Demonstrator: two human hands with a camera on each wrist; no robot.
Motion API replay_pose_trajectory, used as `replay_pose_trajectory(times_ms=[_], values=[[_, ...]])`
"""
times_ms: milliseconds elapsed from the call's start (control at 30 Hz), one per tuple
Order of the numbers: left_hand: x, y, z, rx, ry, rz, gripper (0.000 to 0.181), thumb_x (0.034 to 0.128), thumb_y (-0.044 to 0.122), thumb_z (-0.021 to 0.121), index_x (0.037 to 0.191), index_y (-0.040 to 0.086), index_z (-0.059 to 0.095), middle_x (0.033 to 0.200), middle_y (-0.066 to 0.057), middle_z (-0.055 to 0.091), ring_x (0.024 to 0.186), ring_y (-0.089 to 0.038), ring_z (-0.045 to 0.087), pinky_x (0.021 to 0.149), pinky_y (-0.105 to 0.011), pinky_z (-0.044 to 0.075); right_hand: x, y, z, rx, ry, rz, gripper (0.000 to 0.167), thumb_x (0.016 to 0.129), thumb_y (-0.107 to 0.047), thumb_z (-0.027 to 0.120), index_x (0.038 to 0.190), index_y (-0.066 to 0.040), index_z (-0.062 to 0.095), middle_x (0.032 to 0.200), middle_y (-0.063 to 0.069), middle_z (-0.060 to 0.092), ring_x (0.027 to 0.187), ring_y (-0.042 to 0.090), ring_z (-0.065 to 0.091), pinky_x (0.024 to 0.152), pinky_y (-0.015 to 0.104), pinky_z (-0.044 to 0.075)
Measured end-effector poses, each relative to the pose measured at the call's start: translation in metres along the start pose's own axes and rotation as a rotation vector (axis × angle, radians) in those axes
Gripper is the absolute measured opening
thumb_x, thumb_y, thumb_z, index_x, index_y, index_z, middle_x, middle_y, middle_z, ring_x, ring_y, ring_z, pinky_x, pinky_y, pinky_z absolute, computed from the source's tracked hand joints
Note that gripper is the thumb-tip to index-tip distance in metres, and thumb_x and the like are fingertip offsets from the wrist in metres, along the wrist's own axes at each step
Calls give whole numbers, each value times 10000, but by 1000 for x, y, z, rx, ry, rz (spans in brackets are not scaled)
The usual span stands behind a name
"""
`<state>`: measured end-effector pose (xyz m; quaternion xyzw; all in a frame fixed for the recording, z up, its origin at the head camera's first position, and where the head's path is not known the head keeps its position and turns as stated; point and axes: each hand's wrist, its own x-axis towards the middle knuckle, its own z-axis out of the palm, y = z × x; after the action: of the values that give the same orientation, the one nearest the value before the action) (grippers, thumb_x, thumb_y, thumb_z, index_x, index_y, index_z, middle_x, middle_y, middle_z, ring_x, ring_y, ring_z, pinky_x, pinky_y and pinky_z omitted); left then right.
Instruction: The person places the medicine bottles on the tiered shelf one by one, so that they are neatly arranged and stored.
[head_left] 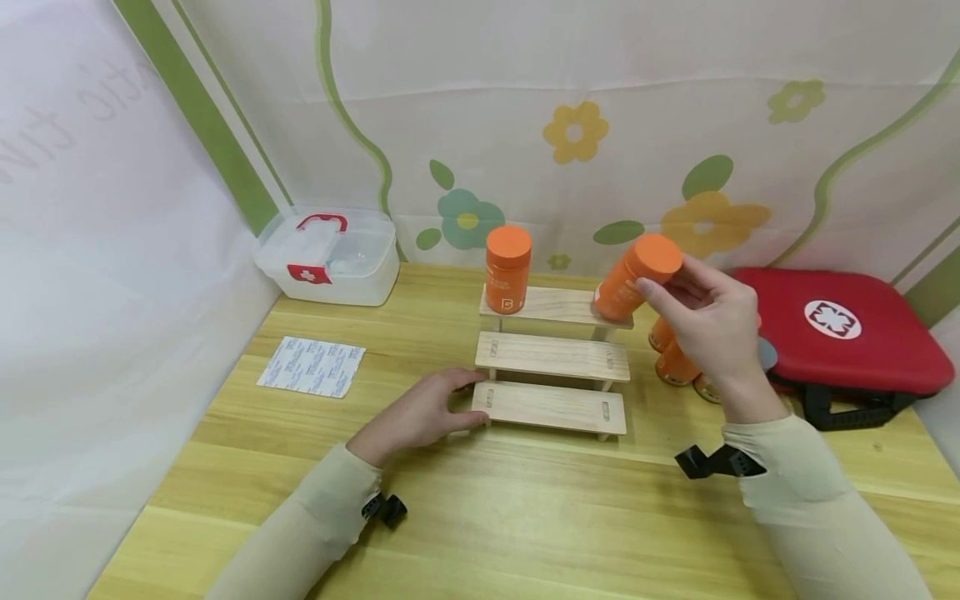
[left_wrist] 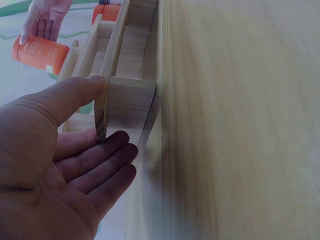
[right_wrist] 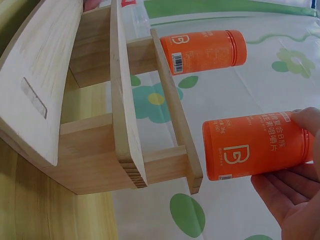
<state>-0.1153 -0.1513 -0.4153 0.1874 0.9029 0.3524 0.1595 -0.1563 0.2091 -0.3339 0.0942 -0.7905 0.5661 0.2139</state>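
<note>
A three-tier wooden step stand (head_left: 551, 357) stands on the table. My left hand (head_left: 427, 410) holds the left end of its lower tiers, thumb and fingers on either side of a board (left_wrist: 102, 107) in the left wrist view. My right hand (head_left: 712, 321) pinches an orange bottle (head_left: 637, 275) near its lid, thumb on one side and fingers on the other. That bottle leans over the right end of the top tier; in the right wrist view its base (right_wrist: 212, 150) is slightly apart from the board. Another orange bottle (head_left: 508, 271) stands upright at the top tier's left end.
Several more orange bottles (head_left: 675, 367) sit right of the stand, partly hidden by my right hand. Beyond them lies a red first-aid case (head_left: 862, 333) with a black handle. At the back left is a clear medicine box (head_left: 330, 258), with a white printed packet (head_left: 311, 367) before it.
</note>
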Motion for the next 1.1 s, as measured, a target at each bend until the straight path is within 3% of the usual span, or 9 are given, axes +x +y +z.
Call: replay_pose_trajectory(times_ms=[233, 467, 567, 800, 1100], values=[[0, 0, 1, -4, -5, 1, 637, 986, 314, 819, 1534, 77, 598, 1562, -115, 620, 1489, -310, 553, 1276, -500, 435, 3, 5, 2, -37, -41, 22, 509, 933, -118, 857, 1420, -81, 715, 1154, -216, 750, 1056, -43, 736, 917, 77, 575], [0, -1, 1, -12, -4, -12, 630, 989, 333, 814, 1533, 97, 601, 1564, -101, 619, 1490, -299, 553, 1276, -498, 436, 5, 3, 5, -79, -65, -13, 503, 927, -131, 868, 1408, -101, 727, 1153, -196, 750, 1049, -47, 729, 909, 73, 575], [0, 0, 1, -10, -4, -22, 630, 986, 341, 816, 1531, 106, 604, 1563, -94, 620, 1489, -295, 553, 1276, -498, 434, 6, 2, 6, -114, -76, -34, 502, 926, -150, 873, 1407, -120, 731, 1179, -123, 764, 1048, -57, 717, 908, 63, 567], [0, -1, 1, -12, -4, -17, 624, 987, 346, 813, 1526, 106, 609, 1557, -93, 626, 1483, -294, 559, 1272, -499, 440, 8, 1, 9, -151, -100, -46, 513, 940, -168, 864, 1429, -125, 715, 1296, 192, 765, 1056, -104, 691, 917, 47, 552], [0, -3, 1, -20, -4, -22, 627, 989, 346, 812, 1532, 111, 605, 1566, -94, 619, 1492, -294, 552, 1276, -499, 435, 11, 2, 13, -151, -122, -71, 539, 930, -132, 868, 1442, -102, 701, 1305, 224, 759, 1058, -125, 678, 934, 54, 553]])
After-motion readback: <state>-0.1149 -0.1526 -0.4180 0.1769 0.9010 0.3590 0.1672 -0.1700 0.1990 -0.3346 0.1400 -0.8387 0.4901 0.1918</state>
